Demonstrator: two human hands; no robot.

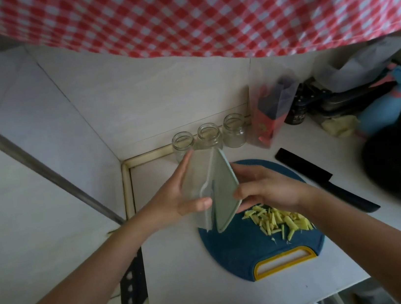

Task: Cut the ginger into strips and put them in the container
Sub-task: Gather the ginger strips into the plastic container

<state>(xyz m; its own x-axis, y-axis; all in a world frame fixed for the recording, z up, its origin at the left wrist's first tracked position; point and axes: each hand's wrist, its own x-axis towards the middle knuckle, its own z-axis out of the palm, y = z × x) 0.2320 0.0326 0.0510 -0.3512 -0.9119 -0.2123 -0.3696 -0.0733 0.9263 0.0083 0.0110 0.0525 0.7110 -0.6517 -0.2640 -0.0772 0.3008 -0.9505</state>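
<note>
**A:** What does the ginger look like?

**B:** The ginger strips (278,220) are pale yellow, thin and stick-like. They lie in a loose heap on the right half of the cutting board (247,256), just beside the right wrist.

**A:** And the board?

**B:** Round, dark blue and matte, with a yellow-rimmed handle slot at its near edge. It lies flat on the white counter (185,270).

**A:** The hands?

**B:** The left hand (180,198) wraps a clear, boxy container (195,178), tipped on edge above the board's far left side. The right hand (266,189) pinches the pale green lid (223,187), smooth with rounded corners, between thumb and fingers. Lid and container seem to meet along the lower edge, though blur leaves that uncertain.

**A:** Anything else?

**B:** A black knife (327,180) lies right of the board. Three clear glass jars (209,136) stand in a row behind it.
</note>
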